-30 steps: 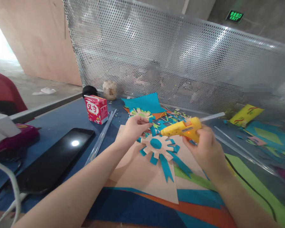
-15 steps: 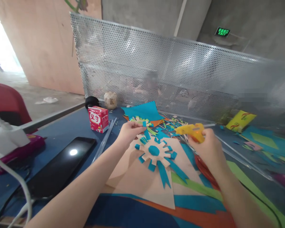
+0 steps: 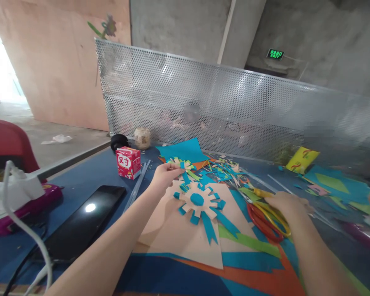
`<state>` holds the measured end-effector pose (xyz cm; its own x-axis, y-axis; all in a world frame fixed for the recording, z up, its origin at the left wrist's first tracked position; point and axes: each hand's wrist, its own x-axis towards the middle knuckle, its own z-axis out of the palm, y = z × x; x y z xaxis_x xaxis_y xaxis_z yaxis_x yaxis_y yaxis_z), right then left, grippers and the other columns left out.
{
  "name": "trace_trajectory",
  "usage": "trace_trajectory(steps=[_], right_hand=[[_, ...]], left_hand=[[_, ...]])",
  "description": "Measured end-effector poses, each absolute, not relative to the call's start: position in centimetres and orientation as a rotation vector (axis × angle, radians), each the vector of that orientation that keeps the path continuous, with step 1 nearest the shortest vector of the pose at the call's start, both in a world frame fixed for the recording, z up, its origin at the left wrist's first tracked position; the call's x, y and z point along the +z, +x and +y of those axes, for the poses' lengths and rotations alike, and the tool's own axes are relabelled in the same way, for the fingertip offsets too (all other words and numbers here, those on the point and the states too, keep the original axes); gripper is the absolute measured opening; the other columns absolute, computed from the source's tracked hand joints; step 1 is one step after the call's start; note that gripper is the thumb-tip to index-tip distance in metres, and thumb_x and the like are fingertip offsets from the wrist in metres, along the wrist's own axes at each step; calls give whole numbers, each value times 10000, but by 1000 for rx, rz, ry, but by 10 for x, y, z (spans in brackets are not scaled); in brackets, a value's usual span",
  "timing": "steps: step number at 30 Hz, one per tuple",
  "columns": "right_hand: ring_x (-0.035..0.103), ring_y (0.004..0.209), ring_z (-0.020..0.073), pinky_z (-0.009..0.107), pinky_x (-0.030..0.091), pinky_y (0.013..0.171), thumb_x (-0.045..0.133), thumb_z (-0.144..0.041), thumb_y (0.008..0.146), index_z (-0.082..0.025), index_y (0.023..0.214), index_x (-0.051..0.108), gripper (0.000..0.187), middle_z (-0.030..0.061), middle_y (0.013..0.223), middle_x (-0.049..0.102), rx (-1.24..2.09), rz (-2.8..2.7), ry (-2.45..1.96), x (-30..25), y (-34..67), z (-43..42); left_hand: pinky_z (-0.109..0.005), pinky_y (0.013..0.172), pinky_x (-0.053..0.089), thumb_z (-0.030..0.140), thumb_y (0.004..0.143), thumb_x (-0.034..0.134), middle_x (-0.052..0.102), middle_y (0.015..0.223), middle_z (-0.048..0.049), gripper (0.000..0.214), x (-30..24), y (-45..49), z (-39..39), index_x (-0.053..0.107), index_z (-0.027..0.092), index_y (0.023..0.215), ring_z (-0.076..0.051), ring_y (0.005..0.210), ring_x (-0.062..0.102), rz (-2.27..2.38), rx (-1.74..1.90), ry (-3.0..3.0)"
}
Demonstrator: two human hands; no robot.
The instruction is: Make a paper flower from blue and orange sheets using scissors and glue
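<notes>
My left hand (image 3: 166, 173) pinches a small paper rosette (image 3: 189, 165) in cream, green and blue, with ribbon tails hanging from it. Below it, a larger cream and blue rosette (image 3: 197, 200) lies on cream sheets (image 3: 179, 238), its two blue tails pointing towards me. Over at the right, my right hand (image 3: 288, 205) is low over the table, closed round a yellow glue gun (image 3: 262, 193); only the gun's front part shows, and the fingers are partly hidden. Beside that hand lie red-handled scissors (image 3: 259, 222) and a yellow-handled pair (image 3: 279, 220).
A phone (image 3: 83, 222), a red box (image 3: 128, 163) and clear glue sticks (image 3: 137, 185) lie to the left. A white charger with cable (image 3: 15, 189) sits by the left edge. Paper scraps (image 3: 225, 168) lie before a perforated metal screen (image 3: 172, 94). A yellow packet (image 3: 302, 159) stands right.
My right hand has moved right and down with the glue gun, uncovering the scissors' handles. My left hand keeps hold of the small rosette. The camera view has tilted up slightly.
</notes>
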<state>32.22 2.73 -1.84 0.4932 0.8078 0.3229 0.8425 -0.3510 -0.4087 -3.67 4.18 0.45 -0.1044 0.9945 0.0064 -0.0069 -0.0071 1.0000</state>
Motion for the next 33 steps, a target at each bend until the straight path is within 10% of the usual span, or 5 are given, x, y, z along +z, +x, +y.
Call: trace_trajectory(steps=[6,21,33], right_hand=[[592,824,257,395,425,723,498,-393,730,-182,773,605,241,121,868,639,147,-1992,-1795,-9,209,24],[643,680,155,260,496,585,573,-214,702,-165,808,581,117,26,724,661,1083,-1790,-1609,-17,189,26],[638,631,153,248,500,471,652,-158,638,-201,976,471,386,47,871,654,1375,-1195,-1384,-16,170,1]], left_hand=[[-152,357,255,283,526,705,475,497,42,239,4,-39,42,525,157,619,-70,463,437,1283,1303,1178],[-157,393,265,300,481,763,540,578,22,330,6,-37,42,525,153,656,-67,500,513,1176,1227,897],[-155,365,241,250,581,715,589,624,11,225,4,-38,43,531,146,657,-62,470,542,1222,1257,890]])
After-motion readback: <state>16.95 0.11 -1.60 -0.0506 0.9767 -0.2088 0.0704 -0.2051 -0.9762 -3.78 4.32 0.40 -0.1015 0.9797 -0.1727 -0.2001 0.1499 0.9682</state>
